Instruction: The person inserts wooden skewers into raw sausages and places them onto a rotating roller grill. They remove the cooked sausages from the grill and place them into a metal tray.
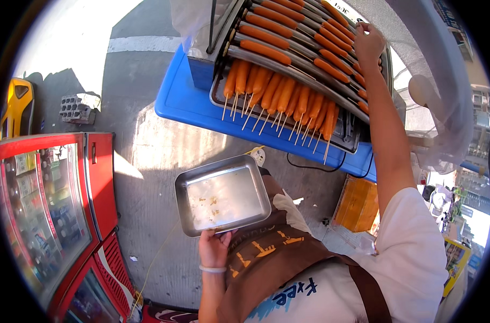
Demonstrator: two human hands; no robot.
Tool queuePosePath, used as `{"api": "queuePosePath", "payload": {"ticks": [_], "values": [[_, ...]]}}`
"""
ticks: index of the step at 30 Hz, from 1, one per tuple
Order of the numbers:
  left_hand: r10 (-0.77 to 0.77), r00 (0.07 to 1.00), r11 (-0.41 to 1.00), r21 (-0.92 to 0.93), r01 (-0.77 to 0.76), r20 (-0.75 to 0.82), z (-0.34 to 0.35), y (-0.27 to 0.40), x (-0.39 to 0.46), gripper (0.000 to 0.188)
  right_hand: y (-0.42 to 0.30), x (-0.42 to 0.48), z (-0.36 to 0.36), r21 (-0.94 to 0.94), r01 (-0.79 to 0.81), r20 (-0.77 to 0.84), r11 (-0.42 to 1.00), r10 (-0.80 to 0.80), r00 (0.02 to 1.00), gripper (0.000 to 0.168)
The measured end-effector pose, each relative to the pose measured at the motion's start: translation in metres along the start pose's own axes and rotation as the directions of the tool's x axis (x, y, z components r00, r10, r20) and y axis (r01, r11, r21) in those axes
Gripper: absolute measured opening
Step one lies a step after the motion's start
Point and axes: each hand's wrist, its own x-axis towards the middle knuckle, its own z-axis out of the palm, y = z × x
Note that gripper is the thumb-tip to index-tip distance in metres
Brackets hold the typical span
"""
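My left hand [214,246] grips the near rim of a rectangular stainless steel tray [225,198], which holds only a few brown crumbs. My right hand [368,40] is stretched out over the far right end of a roller grill [261,58], its fingers bent close to the sausages there; whether it holds anything is unclear. Several orange sausages [265,51] lie in rows on the metal rollers. Along the grill's front, more sausages on wooden sticks [285,95] lean side by side in a dark drip tray [347,133], their sticks pointing towards me.
The grill stands on a blue table [180,97] with a black cable [321,169] hanging below. A red drinks fridge [101,181] is at left, near a perforated brick [79,108]. A wooden box [356,202] sits under the table's right end; clear plastic sheeting [446,101] hangs at right.
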Motion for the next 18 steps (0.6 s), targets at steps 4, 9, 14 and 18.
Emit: {"api": "queuePosePath", "payload": {"ticks": [4, 9, 14, 18], "values": [[-0.018, 0.999, 0.999, 0.03, 0.017, 0.033, -0.004, 0.005, 0.003, 0.045, -0.129, -0.107, -0.053, 0.33, -0.028, 0.181, 0.944, -0.034, 0.983, 0.03], [-0.022, 0.998, 0.998, 0.058, 0.019, 0.059, -0.003, 0.016, 0.003, 0.046, -0.214, -0.183, -0.039, 0.09, -0.087, 0.652, 0.992, 0.007, 0.759, 0.055], [0.003, 0.997, 0.996, 0.084, -0.01, 0.082, -0.002, 0.019, -0.007, 0.044, -0.229, -0.183, -0.037, 0.006, -0.405, 0.796, 0.914, 0.241, 0.555, 0.045], [-0.038, 0.996, 0.998, 0.059, 0.034, 0.082, -0.014, 0.023, -0.001, 0.049, -0.218, -0.2, -0.012, 0.119, -0.565, 0.751, 0.817, 0.298, 0.589, 0.036]]}}
